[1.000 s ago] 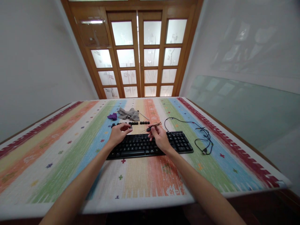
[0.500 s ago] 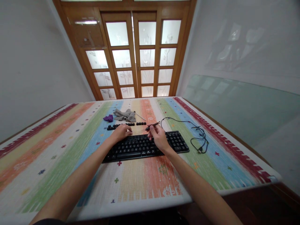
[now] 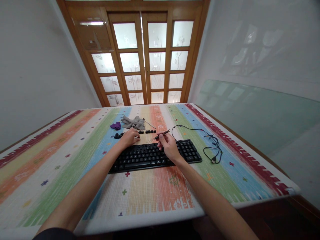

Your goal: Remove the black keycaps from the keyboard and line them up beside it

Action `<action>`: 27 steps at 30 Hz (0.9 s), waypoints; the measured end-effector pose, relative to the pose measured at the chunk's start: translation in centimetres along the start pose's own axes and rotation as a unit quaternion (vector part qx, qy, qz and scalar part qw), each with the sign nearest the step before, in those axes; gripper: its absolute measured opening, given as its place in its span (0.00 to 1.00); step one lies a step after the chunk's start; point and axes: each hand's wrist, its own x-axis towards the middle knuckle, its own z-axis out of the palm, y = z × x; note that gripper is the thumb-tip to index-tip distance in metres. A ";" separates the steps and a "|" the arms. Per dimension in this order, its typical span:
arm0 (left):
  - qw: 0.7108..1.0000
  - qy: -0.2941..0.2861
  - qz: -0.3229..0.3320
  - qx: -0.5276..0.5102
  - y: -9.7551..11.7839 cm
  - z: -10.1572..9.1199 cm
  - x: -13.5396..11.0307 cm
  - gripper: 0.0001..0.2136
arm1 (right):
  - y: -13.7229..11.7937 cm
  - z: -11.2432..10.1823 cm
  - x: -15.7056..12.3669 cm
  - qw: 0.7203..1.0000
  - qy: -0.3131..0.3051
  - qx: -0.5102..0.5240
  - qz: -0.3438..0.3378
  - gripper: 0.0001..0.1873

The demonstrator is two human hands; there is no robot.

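A black keyboard lies across the tablecloth in front of me. My left hand is just beyond its back edge, over a row of loose black keycaps. Its fingers are bent together, and whatever may be between them is hidden. My right hand, above the right half of the keyboard, grips a keycap puller by its dark handle. The puller's thin wires point left over the back of the keyboard.
Behind the keycaps lie a grey cloth, a purple cloth and a thin rod-like tool. The keyboard's black cable is heaped on the right. Walls flank the table, and wooden glazed doors stand beyond it.
My left hand has shifted slightly away from me, off the keyboard's back edge and toward the row of keycaps. My right hand with the puller has barely moved.
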 end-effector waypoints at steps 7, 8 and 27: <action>0.999 0.020 -0.004 0.042 -0.5 0.1 0.7 0.03 | -0.2 0.1 -0.1 1.000 0.003 -0.002 0.003 0.24; 0.999 0.022 -0.005 0.045 -0.5 0.1 0.7 0.03 | -0.2 0.1 -0.1 1.000 0.003 -0.003 0.003 0.24; 0.998 0.040 -0.021 0.040 -1.4 0.6 0.9 0.05 | 0.1 -0.1 0.1 1.000 -0.010 -0.023 0.002 0.24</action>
